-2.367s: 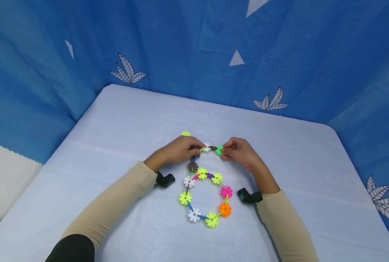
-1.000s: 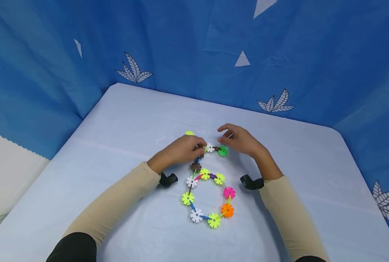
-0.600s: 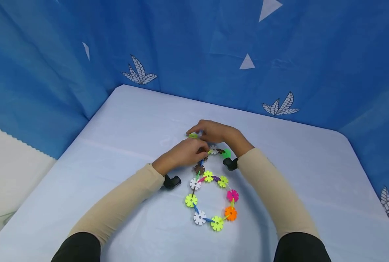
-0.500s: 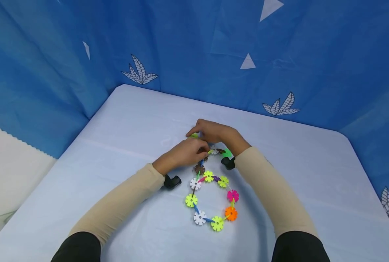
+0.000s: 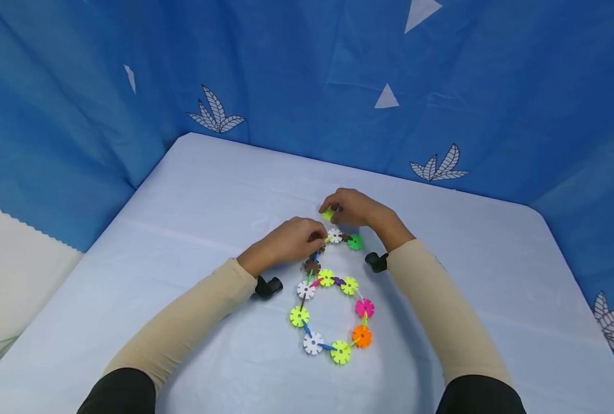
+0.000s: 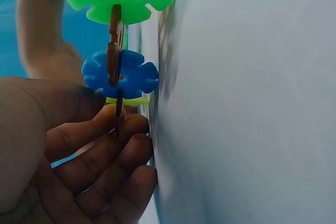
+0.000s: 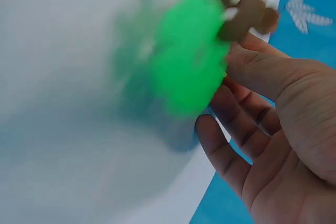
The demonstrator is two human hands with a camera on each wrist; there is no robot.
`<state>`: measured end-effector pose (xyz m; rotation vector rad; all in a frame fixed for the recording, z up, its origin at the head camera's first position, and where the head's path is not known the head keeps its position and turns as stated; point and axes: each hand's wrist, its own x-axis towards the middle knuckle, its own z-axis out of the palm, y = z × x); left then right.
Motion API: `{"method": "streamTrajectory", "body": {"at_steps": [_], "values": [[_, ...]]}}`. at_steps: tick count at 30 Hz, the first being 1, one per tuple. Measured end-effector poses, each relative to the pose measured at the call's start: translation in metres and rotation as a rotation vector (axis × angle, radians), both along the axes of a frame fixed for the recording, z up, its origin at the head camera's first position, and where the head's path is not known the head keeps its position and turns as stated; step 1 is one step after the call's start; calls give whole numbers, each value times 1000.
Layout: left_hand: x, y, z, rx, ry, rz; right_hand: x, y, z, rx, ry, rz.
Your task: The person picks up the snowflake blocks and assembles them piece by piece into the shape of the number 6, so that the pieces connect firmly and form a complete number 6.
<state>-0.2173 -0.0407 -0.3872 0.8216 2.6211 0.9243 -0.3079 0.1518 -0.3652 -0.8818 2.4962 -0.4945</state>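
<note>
A chain of colourful notched snowflake discs stands on the table in a closed loop, with a shorter arc continuing from its upper left. My left hand pinches the arc near its upper left corner; in the left wrist view, the thumb and fingertips meet at a thin brown disc beside a blue disc. Ending the arc on the right is a green disc. Just beyond the arc, my right hand pinches a separate yellow-green disc. In the right wrist view, the blurred green disc largely hides that disc.
The lower loop includes a pink disc, an orange disc and a white disc, close to my forearms. A white-covered table lies beneath, its far edge against a blue curtain.
My right hand let go of the green disc, reached across to the loose yellow-green disc beyond my left hand, took hold of it and brought it rightward. My left hand kept its grip.
</note>
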Motion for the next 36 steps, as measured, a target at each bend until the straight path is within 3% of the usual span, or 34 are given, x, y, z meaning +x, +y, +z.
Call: {"method": "streamTrajectory", "body": {"at_steps": [7, 12, 16, 24, 36], "values": [[0, 0, -1, 4, -7, 25, 15, 50, -7, -39, -19, -194], [2, -1, -1, 15, -31, 43, 36, 80, -15, -53, -38, -341], [1, -1, 0, 24, -41, 53, 54, 93, -19, -118, -7, -410], [-1, 1, -3, 36, -29, 42, 80, 94, -25, -230, 89, -440], [-1, 2, -1, 33, -40, 23, 90, 79, -21, -221, 112, -391]]}}
